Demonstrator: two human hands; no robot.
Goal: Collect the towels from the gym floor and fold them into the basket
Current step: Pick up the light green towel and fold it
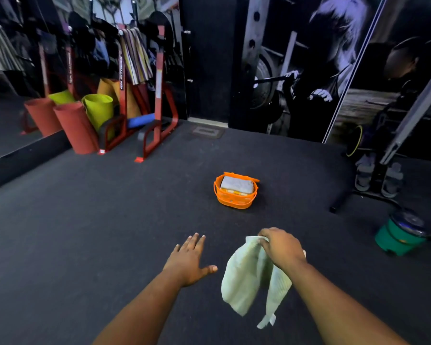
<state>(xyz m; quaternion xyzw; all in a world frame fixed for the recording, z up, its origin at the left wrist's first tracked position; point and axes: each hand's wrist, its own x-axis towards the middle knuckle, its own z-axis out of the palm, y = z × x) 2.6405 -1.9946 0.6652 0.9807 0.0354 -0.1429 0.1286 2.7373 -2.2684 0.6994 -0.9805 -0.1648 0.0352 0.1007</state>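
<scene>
A pale green towel [245, 277] hangs in the air above the dark floor, pinched at its top edge by my right hand [280, 247]. My left hand [188, 261] is spread flat with fingers apart, holding nothing, just left of the towel. Ahead on the floor stands an orange basket [230, 198] with a folded grey towel [237, 184] lying on top of other folded cloth inside it. The basket is well beyond both hands.
A red rack [157, 95] with rolled mats [76, 125] stands at the back left beside a mirror. A weight stand [373, 180] and a green bucket [398, 239] are at the right. Dark gym flooring [97, 207] stretches around.
</scene>
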